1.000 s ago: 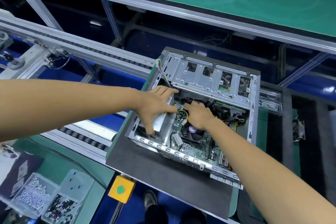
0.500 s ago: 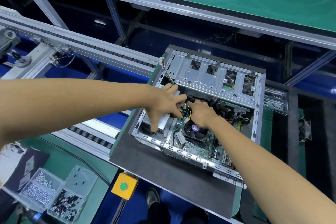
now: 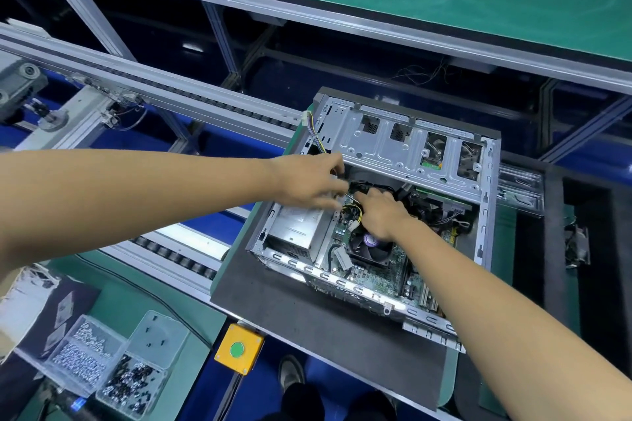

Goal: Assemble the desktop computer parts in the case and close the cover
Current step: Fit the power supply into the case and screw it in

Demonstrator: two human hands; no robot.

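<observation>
Two hands meet inside the open computer case (image 3: 403,212), over the black cable bundle (image 3: 376,189) beside the power supply (image 3: 297,225). The left hand (image 3: 307,183) has its fingers (image 3: 337,161) bent and slightly spread at the cables and a white connector; whether they actually pinch anything cannot be told. The right hand (image 3: 379,212) has its fingers curled downward into the black cables, the tips hidden, so its hold cannot be told either. Yellow and black wires (image 3: 355,212) loop just beneath both hands.

The case lies on its side with the cover off, a box of bare stamped sheet metal with punched slots along its rim. Its drive cage (image 3: 407,150) is a flat ribbed plate with square cut-outs. Below the right wrist sits a round black CPU fan (image 3: 371,246) on a green motherboard (image 3: 372,280) thick with small parts.

The case rests on a dark matte foam pad (image 3: 307,318) over a green-edged pallet on the roller conveyor (image 3: 178,253). Nearer, on the green tabletop (image 3: 130,301), stands a clear plastic compartment box of screws (image 3: 102,366), and a yellow box with a green button (image 3: 238,349) is just beside it.
</observation>
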